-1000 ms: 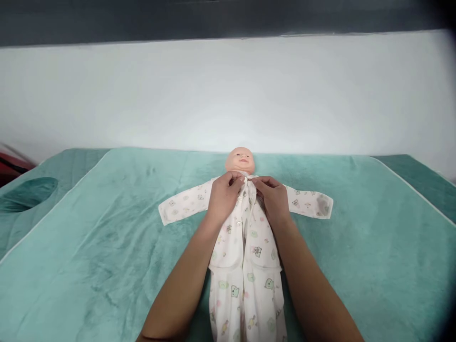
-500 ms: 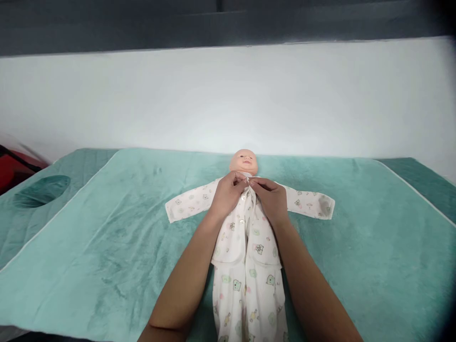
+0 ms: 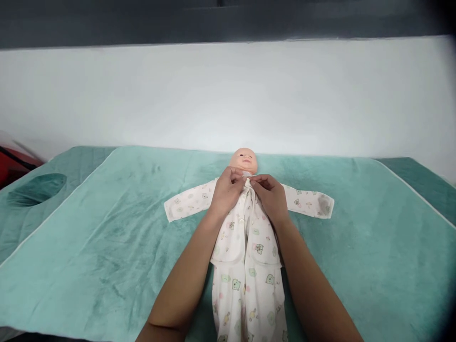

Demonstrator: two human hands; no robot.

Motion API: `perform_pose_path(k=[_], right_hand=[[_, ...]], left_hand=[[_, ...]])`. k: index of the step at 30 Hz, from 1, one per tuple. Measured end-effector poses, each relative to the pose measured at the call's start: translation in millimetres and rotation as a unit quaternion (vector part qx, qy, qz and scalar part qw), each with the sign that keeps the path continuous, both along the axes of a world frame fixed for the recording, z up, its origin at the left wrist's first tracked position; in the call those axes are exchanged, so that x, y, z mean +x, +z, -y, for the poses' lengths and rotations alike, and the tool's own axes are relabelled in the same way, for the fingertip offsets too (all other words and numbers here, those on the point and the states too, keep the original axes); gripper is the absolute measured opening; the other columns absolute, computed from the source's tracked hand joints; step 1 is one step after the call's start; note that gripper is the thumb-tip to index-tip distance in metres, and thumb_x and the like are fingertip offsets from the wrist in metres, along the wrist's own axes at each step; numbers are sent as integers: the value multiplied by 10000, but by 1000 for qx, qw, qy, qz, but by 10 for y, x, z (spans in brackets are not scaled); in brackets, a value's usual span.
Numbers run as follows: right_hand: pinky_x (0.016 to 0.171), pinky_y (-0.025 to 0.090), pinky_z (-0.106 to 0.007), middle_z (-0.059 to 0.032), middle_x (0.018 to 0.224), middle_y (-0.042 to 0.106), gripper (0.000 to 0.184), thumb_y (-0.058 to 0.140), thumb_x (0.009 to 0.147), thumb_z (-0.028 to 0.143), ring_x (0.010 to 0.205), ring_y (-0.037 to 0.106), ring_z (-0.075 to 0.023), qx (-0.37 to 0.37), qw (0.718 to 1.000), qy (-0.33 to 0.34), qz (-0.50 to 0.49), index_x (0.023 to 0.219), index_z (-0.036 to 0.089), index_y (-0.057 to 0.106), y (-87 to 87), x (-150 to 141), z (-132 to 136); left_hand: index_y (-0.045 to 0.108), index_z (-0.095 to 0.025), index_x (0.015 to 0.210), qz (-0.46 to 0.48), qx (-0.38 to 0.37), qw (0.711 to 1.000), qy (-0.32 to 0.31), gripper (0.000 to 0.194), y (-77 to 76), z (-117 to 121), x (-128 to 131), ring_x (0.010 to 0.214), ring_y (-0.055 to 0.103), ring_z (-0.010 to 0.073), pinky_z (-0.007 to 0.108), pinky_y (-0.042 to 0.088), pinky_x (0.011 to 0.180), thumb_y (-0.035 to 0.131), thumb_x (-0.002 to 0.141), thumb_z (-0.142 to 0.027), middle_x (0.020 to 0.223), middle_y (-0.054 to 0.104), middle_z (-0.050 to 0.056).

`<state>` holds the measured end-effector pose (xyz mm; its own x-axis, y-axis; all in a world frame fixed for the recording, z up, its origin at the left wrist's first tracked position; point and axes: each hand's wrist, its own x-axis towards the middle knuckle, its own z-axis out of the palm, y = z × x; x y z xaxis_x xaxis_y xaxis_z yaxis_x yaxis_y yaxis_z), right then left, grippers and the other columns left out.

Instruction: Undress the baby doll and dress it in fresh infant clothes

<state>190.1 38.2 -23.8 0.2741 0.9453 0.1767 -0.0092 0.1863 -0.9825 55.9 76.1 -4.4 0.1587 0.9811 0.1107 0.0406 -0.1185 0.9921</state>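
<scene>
A baby doll [image 3: 243, 160] lies on its back, head toward the wall. It wears a white printed jacket [image 3: 231, 242] with long sleeves spread to both sides, and matching trousers [image 3: 247, 304] below. At the jacket's collar, my left hand [image 3: 228, 187] pinches the fabric from the left. My right hand [image 3: 270, 195] grips the opposite front edge, fingertips close to those of the left. Lower down, the jacket front hangs slightly parted, with a button or snap [image 3: 242, 220] visible on its left edge. What lies exactly between my fingertips is hidden.
A teal plush blanket [image 3: 117, 237] covers the padded table, which has an oval face hole [image 3: 37, 189] at the left. Behind stands a white wall [image 3: 228, 95]. A red object [image 3: 14, 166] is at the far left edge.
Both hands stay at the collar with small finger movements; the left hand has shifted slightly upward. The view has moved a little. The doll lies as before.
</scene>
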Motion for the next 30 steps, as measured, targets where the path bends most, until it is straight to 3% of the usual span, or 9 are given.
perform_pose_path(k=[5,9,12,16,21,24,27,30], right_hand=[[797,469,-302,-35,915,692,197,623,826,340,832,614,-167,2,995,-24,92,942,207,712,-48,4,-24],[757,437,-293,-26,887,655,181,563,861,311,777,570,-154,44,979,-38,194,855,216,717,-17,26,-9],[683,402,-294,-7,767,620,193,568,869,348,697,532,-149,27,967,-41,251,758,214,651,89,64,48],[558,305,-298,12,613,547,335,591,857,478,582,450,-146,-42,937,39,343,659,225,496,297,68,244],[516,216,-304,13,557,494,333,582,835,313,529,360,-132,-55,894,71,439,595,222,370,422,61,412],[502,234,-297,16,510,491,339,508,859,270,502,382,-126,-64,915,112,383,552,217,376,398,118,373],[505,329,-276,18,524,547,324,523,865,357,499,484,-129,-104,958,151,221,578,217,471,323,178,343],[493,357,-263,34,539,538,271,601,823,429,490,497,-124,-127,983,107,81,664,213,559,204,195,388]], left_hand=[[526,-215,959,21,23,999,-44,173,6,3,-15,628,481,92,221,398,633,619,826,-276,727,537,-45],[602,-217,1032,-118,91,989,-22,199,20,10,-34,762,540,117,256,440,757,577,835,-208,969,612,14],[630,-218,1014,-197,138,971,-7,220,70,48,-65,834,559,135,280,447,812,539,827,-146,1091,596,41],[628,-224,914,-267,142,952,-56,189,230,166,-188,845,580,166,294,445,774,508,813,-120,980,626,33],[660,-235,810,-320,112,928,-156,134,423,317,-348,752,579,181,291,415,643,546,860,-281,839,657,25],[659,-232,769,-315,107,931,-148,99,440,349,-341,706,559,173,283,394,606,594,824,-283,786,652,17],[655,-222,761,-269,86,951,-123,109,414,354,-291,671,553,158,273,389,594,581,828,-265,752,653,11],[662,-208,784,-197,41,975,-98,117,372,360,-245,670,569,149,261,403,606,601,827,-298,765,670,13]])
